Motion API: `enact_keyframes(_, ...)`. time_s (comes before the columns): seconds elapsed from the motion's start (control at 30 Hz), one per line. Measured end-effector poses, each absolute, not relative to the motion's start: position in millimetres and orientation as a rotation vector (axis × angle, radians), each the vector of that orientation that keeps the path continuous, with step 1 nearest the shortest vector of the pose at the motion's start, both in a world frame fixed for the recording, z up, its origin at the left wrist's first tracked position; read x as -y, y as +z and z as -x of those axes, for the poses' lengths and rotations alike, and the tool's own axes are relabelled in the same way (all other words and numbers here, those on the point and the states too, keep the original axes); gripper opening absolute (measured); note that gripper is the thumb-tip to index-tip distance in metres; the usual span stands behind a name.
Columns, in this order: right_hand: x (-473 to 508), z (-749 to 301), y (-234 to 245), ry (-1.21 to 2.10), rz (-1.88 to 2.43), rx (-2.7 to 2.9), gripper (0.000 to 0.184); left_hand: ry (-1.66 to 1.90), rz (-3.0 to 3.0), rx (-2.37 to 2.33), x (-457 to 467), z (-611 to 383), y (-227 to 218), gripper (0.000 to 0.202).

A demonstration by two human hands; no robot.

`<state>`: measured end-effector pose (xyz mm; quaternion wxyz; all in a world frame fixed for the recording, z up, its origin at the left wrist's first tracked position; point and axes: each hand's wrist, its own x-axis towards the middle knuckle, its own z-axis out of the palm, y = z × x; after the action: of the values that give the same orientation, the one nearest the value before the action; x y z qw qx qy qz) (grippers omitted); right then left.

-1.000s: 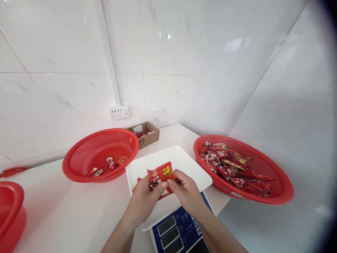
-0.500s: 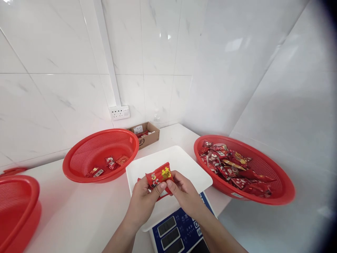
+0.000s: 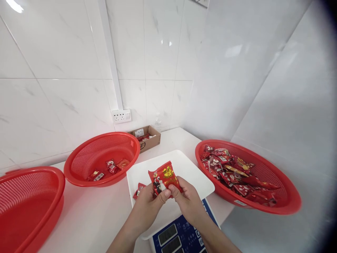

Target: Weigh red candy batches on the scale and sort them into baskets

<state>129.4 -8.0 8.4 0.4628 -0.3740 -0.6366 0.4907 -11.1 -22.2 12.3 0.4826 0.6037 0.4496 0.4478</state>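
My left hand [image 3: 147, 207] and my right hand [image 3: 185, 200] both pinch a red snack packet [image 3: 163, 177] with a yellow print, held upright over the white scale tray [image 3: 195, 172]. Another small red packet [image 3: 138, 191] lies on the tray just left of my left hand. Below my hands the blue scale [image 3: 181, 233] shows its display panels.
A red basket [image 3: 279, 207] at the right holds several red packets. A middle red basket [image 3: 86, 175] holds a few packets. A third red basket [image 3: 31, 207] is at the left. A cardboard box [image 3: 147, 138] and a wall socket [image 3: 121, 116] stand at the back.
The packet has tilted more upright in my fingers. The view has shifted left and up, showing more of the left basket.
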Motion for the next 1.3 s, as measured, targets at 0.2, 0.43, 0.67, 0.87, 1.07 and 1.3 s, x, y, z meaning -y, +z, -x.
enact_keyframes(0.2, 7, -129, 3, 1.220, 0.954, 1.589, 0.037, 1.135, -1.474, -1.070, 23, 10, 13, 0.031)
enact_keyframes(0.43, 7, -133, 0, 1.187, 0.983, 1.668, 0.041, 1.115, -1.518, -1.084, 23, 14, 15, 0.029)
enact_keyframes(0.67, 4, -138, -3, 1.102, 1.133, 1.713, 0.042, 1.144, -1.554, -1.092, 19, 23, 15, 0.026)
enact_keyframes(0.87, 8, -136, -5, 1.143, 1.126, 1.755, 0.040, 1.393, -1.396, -1.214, 17, 25, 15, 0.029)
enact_keyframes(1.07, 9, -134, -2, 1.250, 0.932, 1.626, 0.033, 1.404, -1.398, -1.251, 18, 23, 14, 0.027)
enact_keyframes(1.3, 7, -132, 4, 1.252, 1.015, 1.404, 0.033, 1.248, -1.496, -1.258, 23, 15, 12, 0.029)
